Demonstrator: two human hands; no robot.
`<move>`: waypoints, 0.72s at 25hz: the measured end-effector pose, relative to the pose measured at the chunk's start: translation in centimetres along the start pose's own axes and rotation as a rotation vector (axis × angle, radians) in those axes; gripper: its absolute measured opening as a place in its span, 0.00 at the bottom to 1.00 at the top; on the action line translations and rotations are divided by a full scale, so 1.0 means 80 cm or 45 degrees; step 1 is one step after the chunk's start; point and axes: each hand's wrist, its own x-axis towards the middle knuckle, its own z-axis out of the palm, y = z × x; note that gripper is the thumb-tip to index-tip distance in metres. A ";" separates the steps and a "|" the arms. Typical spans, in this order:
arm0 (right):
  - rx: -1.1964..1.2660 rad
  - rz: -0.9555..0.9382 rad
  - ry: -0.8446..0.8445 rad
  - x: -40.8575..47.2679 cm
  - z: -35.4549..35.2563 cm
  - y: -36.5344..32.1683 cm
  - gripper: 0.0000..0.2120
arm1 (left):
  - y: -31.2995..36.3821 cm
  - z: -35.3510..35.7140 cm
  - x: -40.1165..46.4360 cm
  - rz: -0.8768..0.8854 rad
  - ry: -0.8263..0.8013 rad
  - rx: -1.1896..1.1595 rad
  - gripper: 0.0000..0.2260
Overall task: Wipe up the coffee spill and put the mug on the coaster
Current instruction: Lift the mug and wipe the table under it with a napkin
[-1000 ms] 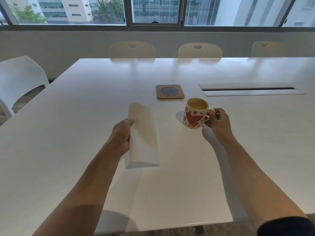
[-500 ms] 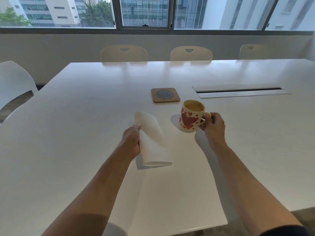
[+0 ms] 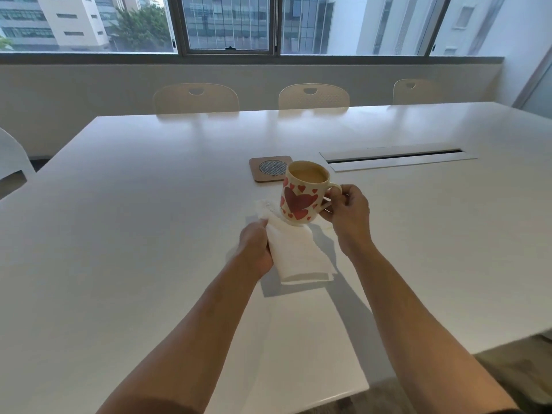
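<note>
A cream mug (image 3: 301, 194) with red hearts, holding milky coffee, hangs in the air above the white table (image 3: 149, 222). My right hand (image 3: 348, 213) grips its handle. My left hand (image 3: 255, 249) holds a folded white paper towel (image 3: 294, 249), whose far end reaches under the raised mug. A faint brownish ring of coffee (image 3: 327, 228) shows on the table just right of the towel. The brown square coaster (image 3: 270, 168) with a grey mesh centre lies flat just behind the mug, with nothing on it.
A long metal cable slot (image 3: 397, 158) is set into the table to the right of the coaster. Cream chairs (image 3: 313, 95) stand along the far side and a white chair (image 3: 12, 156) at the left. The table's near edge runs below my forearms.
My right hand has lifted the mug off the table. My left hand has brought the paper towel to the right, under where the mug stood.
</note>
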 end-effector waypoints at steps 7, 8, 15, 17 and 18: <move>-0.062 0.040 -0.008 -0.020 0.010 0.003 0.06 | -0.004 0.013 -0.005 -0.049 -0.033 -0.113 0.18; -0.068 0.043 -0.016 -0.021 0.009 0.003 0.06 | -0.004 0.013 -0.006 -0.058 -0.031 -0.130 0.18; -0.118 0.038 -0.006 -0.029 0.014 -0.002 0.05 | 0.001 0.013 -0.004 -0.064 0.012 -0.063 0.18; -0.112 0.048 -0.016 -0.031 0.014 -0.005 0.05 | 0.004 0.013 -0.003 -0.079 0.046 -0.063 0.16; -0.114 0.051 -0.020 -0.032 0.014 -0.006 0.05 | 0.007 0.012 -0.002 -0.084 0.067 -0.061 0.16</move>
